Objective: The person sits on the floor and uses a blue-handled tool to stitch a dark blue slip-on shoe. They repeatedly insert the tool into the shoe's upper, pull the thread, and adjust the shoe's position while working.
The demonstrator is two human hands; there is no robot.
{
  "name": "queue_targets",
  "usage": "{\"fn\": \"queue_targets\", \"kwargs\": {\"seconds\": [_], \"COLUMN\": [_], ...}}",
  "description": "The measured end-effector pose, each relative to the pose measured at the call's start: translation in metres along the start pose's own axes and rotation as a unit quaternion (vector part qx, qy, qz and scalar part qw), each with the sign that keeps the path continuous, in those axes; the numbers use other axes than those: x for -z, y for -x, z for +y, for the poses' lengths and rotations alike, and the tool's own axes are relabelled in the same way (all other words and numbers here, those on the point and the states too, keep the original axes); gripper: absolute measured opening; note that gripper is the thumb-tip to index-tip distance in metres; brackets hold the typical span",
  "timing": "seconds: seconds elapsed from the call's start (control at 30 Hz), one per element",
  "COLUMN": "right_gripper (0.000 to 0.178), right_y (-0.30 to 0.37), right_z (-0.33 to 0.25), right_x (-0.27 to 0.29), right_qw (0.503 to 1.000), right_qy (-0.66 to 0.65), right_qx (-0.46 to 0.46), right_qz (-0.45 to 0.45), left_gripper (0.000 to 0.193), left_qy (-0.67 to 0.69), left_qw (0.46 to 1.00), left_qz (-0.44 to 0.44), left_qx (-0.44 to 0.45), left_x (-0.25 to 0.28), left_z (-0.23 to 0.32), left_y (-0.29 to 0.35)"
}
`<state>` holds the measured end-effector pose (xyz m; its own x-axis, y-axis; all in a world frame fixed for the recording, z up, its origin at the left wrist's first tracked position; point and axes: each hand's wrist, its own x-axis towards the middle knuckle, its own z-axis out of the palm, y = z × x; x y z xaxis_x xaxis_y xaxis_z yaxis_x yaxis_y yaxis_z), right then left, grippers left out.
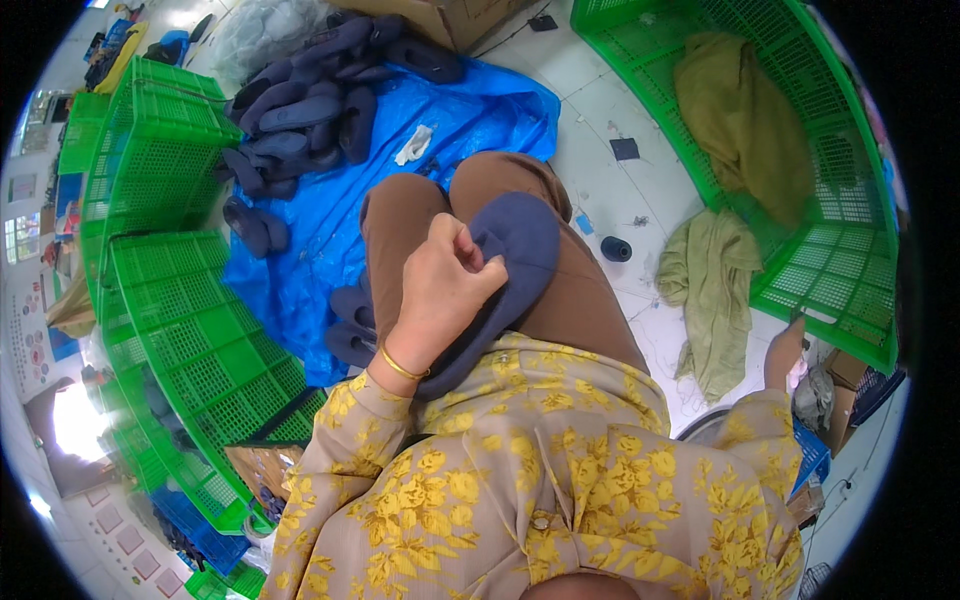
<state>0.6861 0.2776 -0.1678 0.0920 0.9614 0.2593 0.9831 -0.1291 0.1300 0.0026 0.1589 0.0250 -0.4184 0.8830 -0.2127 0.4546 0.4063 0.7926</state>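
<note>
A dark blue slipper (518, 245) lies slanted across my lap, its rounded toe pointing away and its heel end close to my blouse. My left hand (440, 285), with a gold bangle at the wrist, is over the slipper's opening. Its fingers are curled and closed against the edge of the slipper's upper; the exact pinch point is partly hidden. My right hand (787, 350) is far out to the right, beside the green crate; its fingers cannot be made out. More dark slippers (350, 325) lie by my left thigh.
A heap of dark slippers (300, 110) rests on a blue plastic sheet (460, 105). Green crates (190, 340) line the left; a large green crate (840, 240) with olive cloth (740, 120) stands right. Light green cloth (715, 290) and a dark thread spool (616, 249) are on the floor.
</note>
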Motion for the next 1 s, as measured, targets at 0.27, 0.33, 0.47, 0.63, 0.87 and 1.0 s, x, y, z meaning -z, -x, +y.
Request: {"fn": "queue_targets", "kwargs": {"seconds": [0.27, 0.33, 0.47, 0.63, 0.87, 1.0], "right_gripper": [0.029, 0.023, 0.034, 0.011, 0.022, 0.041], "right_y": [-0.011, -0.003, 0.034, 0.054, 0.057, 0.044], "right_z": [-0.194, -0.306, -0.415, -0.424, -0.418, -0.424], "right_x": [0.031, 0.145, 0.240, 0.264, 0.291, 0.289], "right_qw": [0.925, 0.837, 0.666, 0.654, 0.588, 0.656], "right_qy": [-0.372, -0.481, -0.604, -0.579, -0.621, -0.622], "right_qx": [0.012, -0.040, 0.171, 0.216, 0.352, 0.255], "right_qz": [-0.074, -0.259, -0.402, -0.437, -0.381, -0.344], "left_gripper": [0.008, 0.007, 0.007, 0.009, 0.020, 0.012], "left_qy": [0.128, 0.123, 0.068, 0.003, -0.039, 0.019], "left_qw": [0.989, 0.990, 0.995, 0.996, 0.991, 0.995], "left_qz": [-0.074, -0.073, -0.069, 0.011, -0.102, -0.087], "left_qx": [0.004, -0.005, -0.029, -0.086, -0.076, -0.055], "left_x": [0.012, 0.014, 0.015, 0.025, 0.010, 0.013], "left_z": [-0.022, -0.021, -0.011, 0.004, 0.029, 0.025], "left_y": [0.004, 0.006, 0.004, 0.018, 0.033, 0.038]}}
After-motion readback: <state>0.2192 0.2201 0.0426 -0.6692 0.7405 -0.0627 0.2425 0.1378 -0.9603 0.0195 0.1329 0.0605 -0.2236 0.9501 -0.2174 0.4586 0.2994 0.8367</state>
